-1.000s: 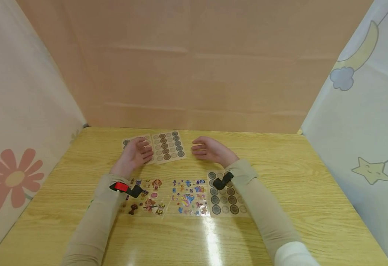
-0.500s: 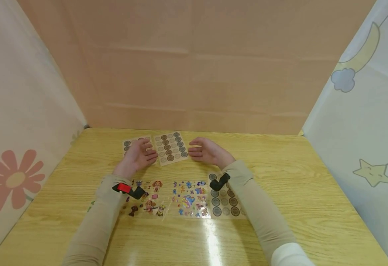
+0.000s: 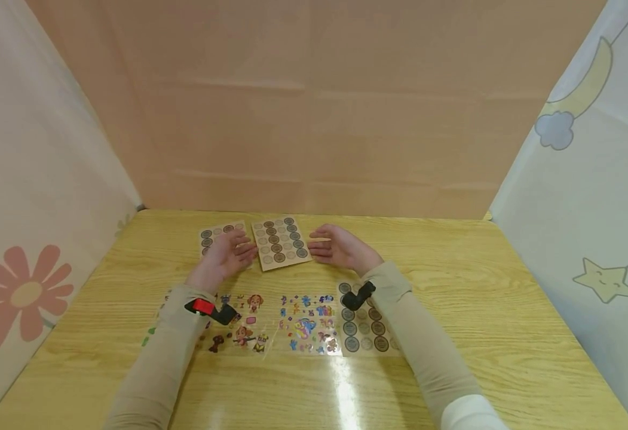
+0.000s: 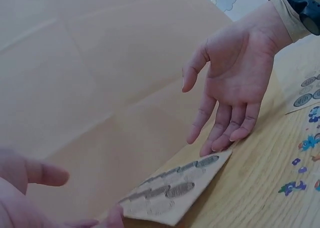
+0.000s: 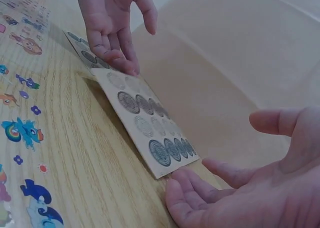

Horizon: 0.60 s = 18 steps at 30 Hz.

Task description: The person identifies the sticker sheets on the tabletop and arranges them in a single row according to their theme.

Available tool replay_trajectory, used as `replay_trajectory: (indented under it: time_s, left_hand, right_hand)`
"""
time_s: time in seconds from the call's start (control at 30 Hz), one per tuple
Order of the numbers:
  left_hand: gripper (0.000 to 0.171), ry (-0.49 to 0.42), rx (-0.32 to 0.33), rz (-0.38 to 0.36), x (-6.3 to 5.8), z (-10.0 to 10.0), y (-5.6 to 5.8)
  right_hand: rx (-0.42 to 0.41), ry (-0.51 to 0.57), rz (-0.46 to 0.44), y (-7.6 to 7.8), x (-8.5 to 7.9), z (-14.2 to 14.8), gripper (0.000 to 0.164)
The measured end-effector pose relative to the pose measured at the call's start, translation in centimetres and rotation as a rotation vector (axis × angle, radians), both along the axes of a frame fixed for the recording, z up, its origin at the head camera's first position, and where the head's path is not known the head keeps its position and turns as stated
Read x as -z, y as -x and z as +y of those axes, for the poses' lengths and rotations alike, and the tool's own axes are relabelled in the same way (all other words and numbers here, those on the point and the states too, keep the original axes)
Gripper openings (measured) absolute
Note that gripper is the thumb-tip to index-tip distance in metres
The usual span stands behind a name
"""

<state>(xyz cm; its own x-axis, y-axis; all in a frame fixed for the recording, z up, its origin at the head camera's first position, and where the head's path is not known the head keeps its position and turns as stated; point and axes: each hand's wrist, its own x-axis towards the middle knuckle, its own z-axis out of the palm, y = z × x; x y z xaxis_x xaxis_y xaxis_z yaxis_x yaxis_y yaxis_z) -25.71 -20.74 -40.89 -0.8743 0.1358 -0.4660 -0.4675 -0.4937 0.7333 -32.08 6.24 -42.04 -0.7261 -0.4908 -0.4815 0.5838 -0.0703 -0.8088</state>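
Observation:
A sheet of round coin-like stickers (image 3: 280, 242) stands slightly raised off the table between both hands, its underside shadow showing in the right wrist view. My left hand (image 3: 224, 260) touches its left edge with the fingertips, thumb apart. At the opposite edge, the fingertips of my right hand (image 3: 346, 248) touch the sheet, fingers nearly straight and thumb lifted away. A second sheet of round stickers (image 3: 206, 235) lies flat behind my left hand, which partly hides it.
Nearer the body lie a clear sheet of cartoon puppy stickers (image 3: 244, 343), a clear pony sticker sheet (image 3: 305, 325) and another sheet of round stickers (image 3: 364, 343). The left forearm partly covers a sheet with green figures (image 3: 149, 335). An orange-brown backdrop (image 3: 314, 119) rises behind the table.
The sheet between the hands has shifted slightly right and nearer, lifting a little and parting from the sheet on its left. Both hands have come closer together around it.

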Motion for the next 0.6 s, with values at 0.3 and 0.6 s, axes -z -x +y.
replay_trajectory:
  time_s: [0.3,0.6]
  left_hand:
    - [0.032,0.161,0.061,0.086,0.2,0.2,-0.9]
    - [0.038,0.258,-0.014,0.03,1.2,0.9,-0.4]
  right_hand:
    - [-0.014,-0.008,0.01,-0.1,0.1,0.0,0.052]
    - [0.018,0.012,0.028,-0.4,0.0,0.1,0.043]
